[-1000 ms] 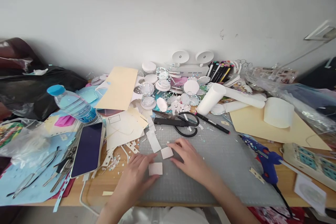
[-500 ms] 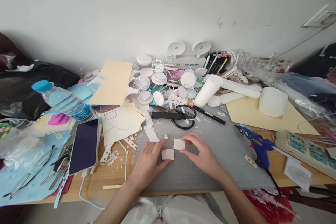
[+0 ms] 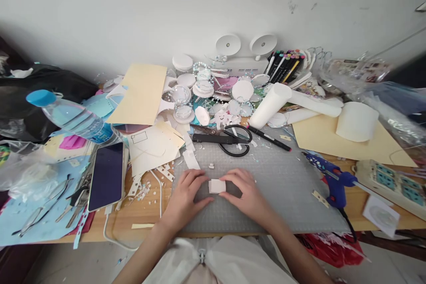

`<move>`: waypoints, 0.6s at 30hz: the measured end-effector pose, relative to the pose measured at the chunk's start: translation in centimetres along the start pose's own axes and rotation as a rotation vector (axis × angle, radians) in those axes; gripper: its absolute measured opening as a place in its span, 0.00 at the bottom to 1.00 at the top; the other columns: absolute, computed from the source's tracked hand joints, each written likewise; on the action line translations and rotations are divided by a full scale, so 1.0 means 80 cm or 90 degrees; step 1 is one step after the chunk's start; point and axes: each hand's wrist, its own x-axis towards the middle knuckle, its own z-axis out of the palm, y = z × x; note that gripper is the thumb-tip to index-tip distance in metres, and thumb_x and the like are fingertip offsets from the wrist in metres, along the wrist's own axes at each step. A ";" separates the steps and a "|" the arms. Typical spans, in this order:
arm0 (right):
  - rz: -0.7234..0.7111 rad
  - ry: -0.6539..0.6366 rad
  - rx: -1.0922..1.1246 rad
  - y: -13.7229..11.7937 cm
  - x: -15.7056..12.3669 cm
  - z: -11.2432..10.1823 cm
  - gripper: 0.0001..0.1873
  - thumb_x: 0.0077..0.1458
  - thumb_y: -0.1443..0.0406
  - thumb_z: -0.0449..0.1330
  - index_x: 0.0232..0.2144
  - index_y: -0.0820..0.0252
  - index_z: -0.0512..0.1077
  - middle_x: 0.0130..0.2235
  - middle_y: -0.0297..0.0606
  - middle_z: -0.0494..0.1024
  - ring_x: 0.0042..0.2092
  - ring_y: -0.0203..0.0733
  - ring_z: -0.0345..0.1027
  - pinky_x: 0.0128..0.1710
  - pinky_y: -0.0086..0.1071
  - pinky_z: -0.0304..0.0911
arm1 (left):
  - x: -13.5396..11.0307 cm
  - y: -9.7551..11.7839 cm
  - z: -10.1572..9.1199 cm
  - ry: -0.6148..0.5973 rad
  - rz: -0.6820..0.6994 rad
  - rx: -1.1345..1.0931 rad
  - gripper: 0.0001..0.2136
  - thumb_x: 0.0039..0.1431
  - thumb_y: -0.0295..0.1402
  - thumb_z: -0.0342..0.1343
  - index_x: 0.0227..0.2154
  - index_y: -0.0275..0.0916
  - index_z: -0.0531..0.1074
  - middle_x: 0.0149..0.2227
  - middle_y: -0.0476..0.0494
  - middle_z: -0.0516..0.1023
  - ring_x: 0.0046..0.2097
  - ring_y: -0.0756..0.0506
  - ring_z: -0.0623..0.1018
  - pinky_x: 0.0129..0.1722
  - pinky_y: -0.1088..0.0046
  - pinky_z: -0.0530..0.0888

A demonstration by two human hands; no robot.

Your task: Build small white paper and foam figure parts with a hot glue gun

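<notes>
Both of my hands meet over the grey cutting mat (image 3: 286,195) near the desk's front edge. My left hand (image 3: 184,197) and my right hand (image 3: 244,193) pinch a small stack of white paper squares (image 3: 217,185) from either side, fingers closed on it. The squares look laid one on top of the other just above the mat. Black scissors (image 3: 229,140) lie beyond the hands on the mat's far edge, with a black marker (image 3: 269,138) to their right.
A phone (image 3: 107,176) and a tipped water bottle (image 3: 69,117) lie at left among paper scraps. A blue glue gun (image 3: 329,179), a power strip (image 3: 388,182) and white foam rolls (image 3: 356,120) sit at right. Markers, a small lamp and round white discs crowd the back.
The two white squares, held apart a moment ago, have been brought together into one stack between my fingers. Both hands moved closer to each other over the mat.
</notes>
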 end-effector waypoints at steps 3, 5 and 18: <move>0.005 -0.008 -0.030 0.000 0.003 0.005 0.13 0.54 0.63 0.64 0.43 0.52 0.72 0.44 0.40 0.74 0.48 0.50 0.66 0.49 0.48 0.60 | 0.001 -0.001 0.002 0.003 0.007 0.002 0.16 0.57 0.33 0.63 0.48 0.40 0.70 0.52 0.38 0.72 0.54 0.38 0.70 0.53 0.56 0.71; 0.005 -0.012 -0.043 -0.001 0.004 0.005 0.13 0.54 0.64 0.65 0.43 0.53 0.72 0.44 0.40 0.74 0.48 0.50 0.66 0.48 0.47 0.60 | 0.002 -0.002 0.002 0.004 0.010 0.002 0.14 0.58 0.32 0.61 0.47 0.40 0.71 0.52 0.38 0.73 0.54 0.39 0.70 0.53 0.57 0.71; -0.009 -0.011 -0.071 0.001 0.002 0.006 0.12 0.55 0.64 0.65 0.44 0.51 0.74 0.44 0.38 0.75 0.47 0.47 0.66 0.46 0.43 0.58 | 0.002 -0.008 0.005 0.009 0.011 -0.006 0.14 0.59 0.32 0.60 0.49 0.41 0.72 0.51 0.38 0.73 0.53 0.39 0.69 0.52 0.57 0.72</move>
